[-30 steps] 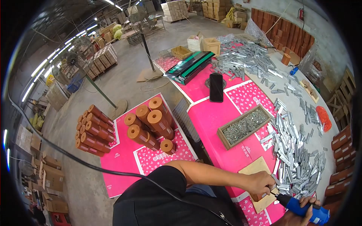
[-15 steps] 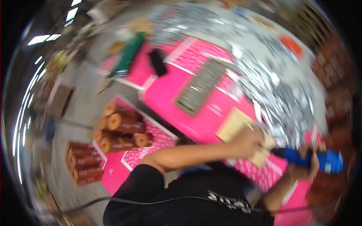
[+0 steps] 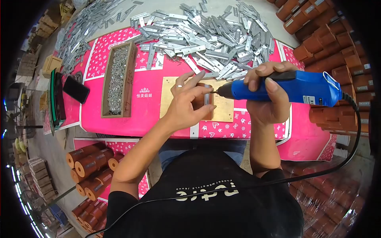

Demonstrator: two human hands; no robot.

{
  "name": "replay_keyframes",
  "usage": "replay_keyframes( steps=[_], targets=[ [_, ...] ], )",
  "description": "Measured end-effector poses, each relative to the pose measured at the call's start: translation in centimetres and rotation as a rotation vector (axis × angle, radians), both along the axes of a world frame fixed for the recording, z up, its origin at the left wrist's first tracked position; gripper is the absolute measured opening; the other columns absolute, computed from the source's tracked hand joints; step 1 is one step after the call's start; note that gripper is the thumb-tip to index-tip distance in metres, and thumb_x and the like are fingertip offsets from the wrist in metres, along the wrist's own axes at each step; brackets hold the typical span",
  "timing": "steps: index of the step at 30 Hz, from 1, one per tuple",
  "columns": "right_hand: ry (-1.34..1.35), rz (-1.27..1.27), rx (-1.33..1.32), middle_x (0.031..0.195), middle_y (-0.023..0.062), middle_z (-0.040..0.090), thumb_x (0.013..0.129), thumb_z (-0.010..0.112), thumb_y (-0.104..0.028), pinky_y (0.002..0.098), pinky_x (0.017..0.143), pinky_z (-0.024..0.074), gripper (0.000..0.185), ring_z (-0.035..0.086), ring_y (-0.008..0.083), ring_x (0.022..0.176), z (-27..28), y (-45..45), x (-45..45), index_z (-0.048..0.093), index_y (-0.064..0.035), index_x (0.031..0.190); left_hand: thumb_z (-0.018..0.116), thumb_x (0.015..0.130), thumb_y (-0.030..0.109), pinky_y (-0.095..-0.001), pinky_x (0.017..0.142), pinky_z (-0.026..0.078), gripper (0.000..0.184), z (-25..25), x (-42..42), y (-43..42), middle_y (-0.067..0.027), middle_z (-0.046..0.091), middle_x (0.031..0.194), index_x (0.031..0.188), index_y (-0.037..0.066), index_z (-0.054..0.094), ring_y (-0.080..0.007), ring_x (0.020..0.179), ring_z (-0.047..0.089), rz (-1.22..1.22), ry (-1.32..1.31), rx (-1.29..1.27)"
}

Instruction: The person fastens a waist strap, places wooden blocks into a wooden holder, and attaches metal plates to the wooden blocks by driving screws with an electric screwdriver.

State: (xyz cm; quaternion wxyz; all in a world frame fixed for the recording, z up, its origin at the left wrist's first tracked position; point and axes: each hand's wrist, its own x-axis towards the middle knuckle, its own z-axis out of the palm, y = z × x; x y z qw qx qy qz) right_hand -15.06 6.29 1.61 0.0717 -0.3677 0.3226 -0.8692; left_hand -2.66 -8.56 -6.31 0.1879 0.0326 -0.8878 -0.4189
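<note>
My left hand (image 3: pixel 183 104), a ring on one finger, grips a short reddish-brown wooden cylinder (image 3: pixel 208 113) between fingers and thumb. A small metal plate (image 3: pixel 206 96) lies along the cylinder. Under them is a flat wooden board (image 3: pixel 224 107) on the pink-covered table. In my right hand (image 3: pixel 270 99) is a blue electric screwdriver (image 3: pixel 305 87), held level with its bit pointing left. The bit's tip reaches the plate; whether it sits in a screw is too small to tell.
A wooden box (image 3: pixel 129 75) of screws stands left of the board. Loose metal plates (image 3: pixel 202 37) are heaped behind it. A black phone (image 3: pixel 76 89) lies at the left. Brown cylinders (image 3: pixel 93 162) are stacked at lower left and right. The screwdriver's black cable (image 3: pixel 353 146) crosses my front.
My view has turned and steadied, so the table now appears level. My left hand now visibly holds the cylinder and plate at the screwdriver's tip. The screwdriver stays in my right hand.
</note>
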Motion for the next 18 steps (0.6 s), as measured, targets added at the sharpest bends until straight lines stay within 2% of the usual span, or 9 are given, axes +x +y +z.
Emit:
replay_keyframes(
  steps=[3,5,8,9,12,15,18],
  targets=[
    [0.012,-0.047,0.011,0.090,0.0212,0.063,0.078,0.055,0.001,0.0320,0.063,0.0507,0.034,0.058,0.0205,0.065,-0.4,-0.3,-0.1,0.046,-0.0005,0.110,0.078,0.064,0.020,-0.0531,0.105,0.022,0.041,-1.0,-0.7,-0.1,-0.0165,0.049,0.136,0.102,0.009,0.068,-0.0393,0.130,0.034,-0.008,0.035,0.030],
    [0.018,-0.060,0.006,0.090,0.0210,0.063,0.078,0.055,0.001,0.0306,0.061,0.0506,0.033,0.058,0.0203,0.065,-0.7,-0.2,-0.4,0.047,0.0000,0.110,0.079,0.064,0.019,-0.0532,0.104,0.023,0.040,-1.0,-1.0,-0.2,-0.0161,0.050,0.136,0.101,0.009,0.067,-0.0393,0.128,0.035,-0.004,0.048,0.018],
    [-0.030,-0.064,0.021,0.091,0.0189,0.060,0.077,0.052,-0.005,0.0387,0.067,0.0487,0.034,0.056,0.0212,0.065,-1.3,-0.1,-0.6,0.050,-0.0017,0.111,0.079,0.063,0.018,-0.0533,0.104,0.023,0.039,-1.3,-1.3,-0.2,-0.0151,0.053,0.133,0.099,0.009,0.066,-0.0394,0.127,0.037,0.002,0.051,0.018],
    [-0.044,-0.069,0.027,0.091,0.0183,0.060,0.077,0.052,-0.004,0.0386,0.067,0.0487,0.034,0.056,0.0211,0.064,-1.3,-0.1,-0.6,0.050,-0.0021,0.110,0.079,0.063,0.018,-0.0534,0.103,0.023,0.039,-1.5,-1.4,-0.3,-0.0148,0.053,0.132,0.098,0.009,0.065,-0.0394,0.127,0.038,0.007,0.053,0.020],
    [-0.089,-0.057,-0.025,0.089,0.0211,0.063,0.077,0.055,0.001,0.0311,0.061,0.0511,0.033,0.058,0.0198,0.064,-1.8,-0.4,-0.9,0.048,0.0009,0.109,0.078,0.064,0.016,-0.0519,0.102,0.027,0.037,-2.1,-1.6,-0.4,-0.0138,0.057,0.128,0.098,0.009,0.066,-0.0394,0.125,0.039,0.011,0.060,0.014],
    [-0.090,-0.056,-0.034,0.088,0.0205,0.063,0.078,0.056,0.000,0.0319,0.062,0.0512,0.032,0.058,0.0194,0.064,-1.9,-0.5,-1.0,0.047,0.0008,0.109,0.076,0.066,0.013,-0.0474,0.097,0.034,0.031,-2.6,-2.1,-0.5,-0.0124,0.062,0.117,0.095,0.008,0.065,-0.0352,0.116,0.047,-0.004,0.121,0.015],
    [-0.107,-0.061,0.025,0.086,0.0154,0.059,0.077,0.053,-0.005,0.0387,0.066,0.0480,0.031,0.055,0.0201,0.063,-1.9,-0.2,-0.7,0.050,-0.0033,0.109,0.073,0.068,0.010,-0.0437,0.090,0.039,0.025,-2.5,-2.1,-0.2,-0.0109,0.063,0.108,0.091,0.006,0.063,-0.0305,0.106,0.053,-0.036,0.034,0.246]
  ],
)
